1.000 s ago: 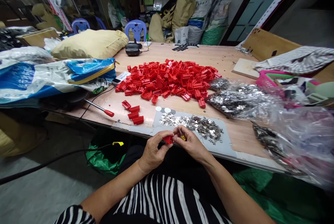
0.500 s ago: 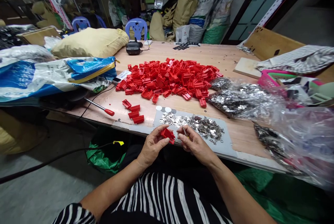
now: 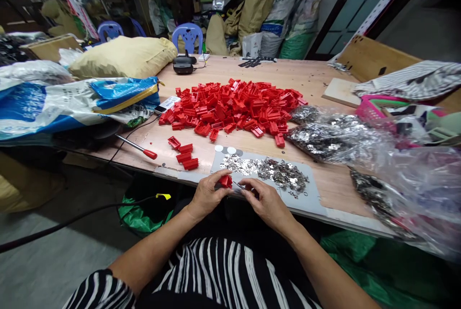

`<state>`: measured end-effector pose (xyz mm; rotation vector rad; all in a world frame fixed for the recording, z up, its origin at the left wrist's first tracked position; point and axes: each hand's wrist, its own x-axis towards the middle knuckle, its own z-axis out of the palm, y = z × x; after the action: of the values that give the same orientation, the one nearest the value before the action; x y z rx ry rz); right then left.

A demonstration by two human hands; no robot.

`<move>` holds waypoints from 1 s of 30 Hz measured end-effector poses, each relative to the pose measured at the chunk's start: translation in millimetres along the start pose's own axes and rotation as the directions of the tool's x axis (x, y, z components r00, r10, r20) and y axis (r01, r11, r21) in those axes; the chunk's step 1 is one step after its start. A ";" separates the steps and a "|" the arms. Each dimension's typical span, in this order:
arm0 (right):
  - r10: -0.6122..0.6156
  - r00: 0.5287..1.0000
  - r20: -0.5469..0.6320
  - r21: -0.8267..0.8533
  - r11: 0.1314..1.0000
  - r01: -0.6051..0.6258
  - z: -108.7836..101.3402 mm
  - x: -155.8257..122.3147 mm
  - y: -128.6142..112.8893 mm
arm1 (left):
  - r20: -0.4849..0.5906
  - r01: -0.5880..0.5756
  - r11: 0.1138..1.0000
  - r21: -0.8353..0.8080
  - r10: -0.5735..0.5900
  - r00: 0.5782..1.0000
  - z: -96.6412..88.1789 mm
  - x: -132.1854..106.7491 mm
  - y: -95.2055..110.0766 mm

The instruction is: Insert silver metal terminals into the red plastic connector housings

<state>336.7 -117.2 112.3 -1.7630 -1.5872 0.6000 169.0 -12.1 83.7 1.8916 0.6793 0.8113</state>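
My left hand [image 3: 207, 195] is closed round a small red plastic piece [image 3: 226, 181] at the near table edge. My right hand [image 3: 262, 200] pinches a thin metal tool [image 3: 237, 185] whose tip points at that red piece. Both hands hover just over the near edge of a grey mat [image 3: 309, 197] that carries a heap of small silver metal parts [image 3: 268, 170]. A few finished-looking red pieces [image 3: 184, 153] lie left of the mat. A big pile of red plastic pieces [image 3: 234, 107] covers the middle of the wooden table [image 3: 288, 76].
A red-handled screwdriver [image 3: 139, 148] lies at the left. Clear bags of metal parts [image 3: 324, 136] and a pink basket [image 3: 370, 110] sit to the right. Blue-white sacks [image 3: 72, 102] and a yellow sack [image 3: 124, 57] crowd the left side. A green bag [image 3: 139, 215] sits under the table.
Both hands have come up and forward to the mat's near edge. The red piece has been turned in the left hand, and the tool now lies flatter, pointing left at it.
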 end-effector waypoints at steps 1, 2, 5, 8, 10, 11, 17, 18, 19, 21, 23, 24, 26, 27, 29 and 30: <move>-0.002 1.000 0.010 -0.030 1.000 0.003 0.7 0.8 -0.5 | 0.018 -0.024 0.999 0.046 0.023 1.000 -1.0 2.0 -2.3; -0.004 1.000 0.021 -0.055 0.998 0.005 1.2 1.6 -1.1 | 0.035 -0.049 0.996 0.078 0.047 0.998 -1.5 3.8 -4.4; -0.010 0.999 0.044 -0.106 0.994 0.015 0.6 4.1 -2.7 | 0.075 -0.117 0.985 0.126 0.109 0.991 -2.0 7.3 -9.2; -0.023 0.998 0.061 -0.127 0.991 0.030 -0.9 5.7 -2.5 | 0.094 -0.151 0.979 0.137 0.139 0.986 -2.6 8.7 -10.9; -0.034 0.997 0.075 -0.135 0.990 0.044 -1.3 6.3 -1.5 | 0.102 -0.152 0.979 0.139 0.138 0.985 -3.5 9.1 -10.5; -0.040 0.996 0.079 -0.138 0.989 0.050 -1.2 6.6 -0.8 | 0.104 -0.148 0.979 0.140 0.134 0.985 -3.9 9.3 -9.9; -0.030 0.995 0.099 -0.168 0.985 0.047 -0.1 8.9 -0.2 | 0.109 -0.143 0.979 0.145 0.128 0.986 -4.9 9.7 -7.1; -0.011 0.995 0.101 -0.181 0.983 0.029 0.0 9.5 -1.8 | 0.107 -0.144 0.979 0.144 0.129 0.986 -4.7 9.5 -7.0; 0.018 0.994 0.105 -0.198 0.980 0.003 0.1 10.2 -4.2 | 0.104 -0.145 0.979 0.142 0.131 0.986 -4.4 9.3 -7.0; 0.094 0.989 0.116 -0.236 0.970 -0.065 1.1 12.0 -10.7 | 0.097 -0.143 0.981 0.134 0.131 0.987 -3.5 8.7 -7.2; 0.164 0.979 0.120 -0.272 0.954 -0.127 3.3 13.8 -18.1 | 0.089 -0.135 0.983 0.127 0.124 0.988 -2.4 8.2 -7.7; 0.188 0.975 0.114 -0.292 0.945 -0.148 4.8 14.5 -21.3 | 0.085 -0.127 0.984 0.123 0.117 0.989 -1.7 8.1 -7.9; 0.211 0.973 0.092 -0.327 0.929 -0.171 7.6 15.4 -25.4 | 0.077 -0.110 0.987 0.116 0.101 0.992 -0.6 8.0 -8.5; 0.210 0.974 0.085 -0.336 0.926 -0.171 8.6 15.4 -26.0 | 0.074 -0.102 0.989 0.111 0.094 0.993 -0.3 8.0 -8.7; 0.186 0.978 0.096 -0.319 0.936 -0.146 9.3 14.7 -24.3 | 0.074 -0.088 0.992 0.094 0.081 0.994 -0.3 7.8 -8.8; 0.162 0.980 0.112 -0.290 0.949 -0.124 9.1 14.0 -22.3 | 0.075 -0.077 0.994 0.082 0.071 0.995 -0.6 7.4 -8.6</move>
<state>317.3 -101.3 124.3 -2.1017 -1.7151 0.5950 172.2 -2.8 78.0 2.0234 0.6110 0.7674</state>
